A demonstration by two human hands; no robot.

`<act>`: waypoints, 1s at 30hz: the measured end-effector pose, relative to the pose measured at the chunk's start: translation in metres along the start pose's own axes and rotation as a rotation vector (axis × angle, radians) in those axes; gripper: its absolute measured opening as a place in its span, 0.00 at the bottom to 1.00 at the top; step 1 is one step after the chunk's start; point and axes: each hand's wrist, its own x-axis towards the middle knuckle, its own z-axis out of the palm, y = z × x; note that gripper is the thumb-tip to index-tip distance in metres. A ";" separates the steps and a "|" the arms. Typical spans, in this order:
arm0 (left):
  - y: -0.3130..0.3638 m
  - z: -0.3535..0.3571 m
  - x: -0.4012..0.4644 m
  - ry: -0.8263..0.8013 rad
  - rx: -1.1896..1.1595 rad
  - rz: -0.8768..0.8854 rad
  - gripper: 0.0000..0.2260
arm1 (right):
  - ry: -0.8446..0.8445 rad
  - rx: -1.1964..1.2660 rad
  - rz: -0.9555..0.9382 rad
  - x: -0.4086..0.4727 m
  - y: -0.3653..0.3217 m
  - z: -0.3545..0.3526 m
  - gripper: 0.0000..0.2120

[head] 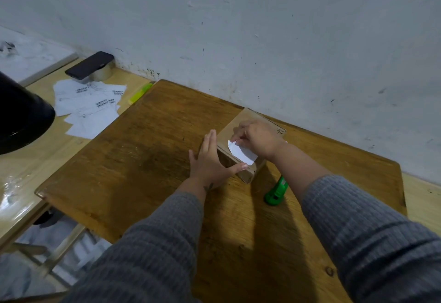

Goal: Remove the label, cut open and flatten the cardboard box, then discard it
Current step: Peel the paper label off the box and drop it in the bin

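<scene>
A small brown cardboard box [248,173] stands on the dark wooden board [148,149] close to the wall. My left hand [210,159] lies flat against the box's left side, fingers straight, thumb across its near edge. My right hand [259,141] is over the box top and pinches the lifted corner of the white label [242,153], which is partly peeled up. A green box cutter [276,192] lies on the board just right of the box, partly under my right forearm.
Several loose white barcode labels [88,109] lie on the lighter table at the left. Behind them a black phone [89,65] rests on a tape roll [102,73]. A yellow-green marker [140,92] lies at the board's far edge. A black object [21,116] looms at left.
</scene>
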 end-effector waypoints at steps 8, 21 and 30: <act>0.001 -0.003 0.005 0.011 0.401 0.223 0.44 | -0.121 -0.038 0.104 -0.003 -0.006 -0.018 0.09; 0.014 0.003 -0.003 0.027 0.389 0.159 0.52 | -0.023 -0.112 0.285 -0.020 -0.011 -0.010 0.14; 0.016 0.000 -0.002 -0.019 0.420 0.149 0.52 | 0.045 -0.092 0.236 -0.029 -0.014 -0.014 0.09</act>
